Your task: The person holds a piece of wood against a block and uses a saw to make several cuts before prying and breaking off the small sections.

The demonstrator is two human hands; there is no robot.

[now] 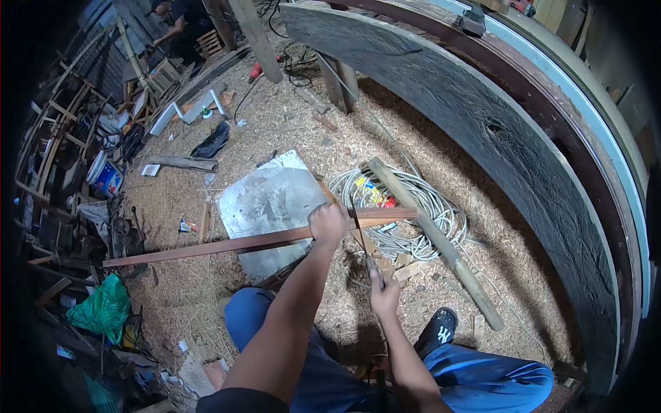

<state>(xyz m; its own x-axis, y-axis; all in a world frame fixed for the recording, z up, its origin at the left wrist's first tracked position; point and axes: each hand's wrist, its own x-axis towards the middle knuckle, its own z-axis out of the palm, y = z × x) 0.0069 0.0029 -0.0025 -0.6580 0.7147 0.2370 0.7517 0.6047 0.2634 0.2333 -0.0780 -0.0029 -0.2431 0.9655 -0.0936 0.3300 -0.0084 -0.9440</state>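
Note:
A long reddish wooden strip (227, 248) slants across the middle of the head view. My left hand (329, 224) is closed around it, over the edge of a grey-white sheet-like board (265, 199). Closer to my body, my right hand (384, 292) grips the handle of a saw (357, 224), whose thin dark blade shows edge-on and crosses the strip just right of my left hand. Whether its teeth are in the wood cannot be made out. The strip's right end lies over a round wooden pole (441, 244) and a coil of pale cable (420, 244).
A large curved dark plank (482, 117) runs along the right side. Scrap wood and a green plastic bag (103, 308) crowd the left. Wood shavings cover the floor (186, 303). A red power tool (255, 73) lies farther back, and another person (180, 27) is at top left.

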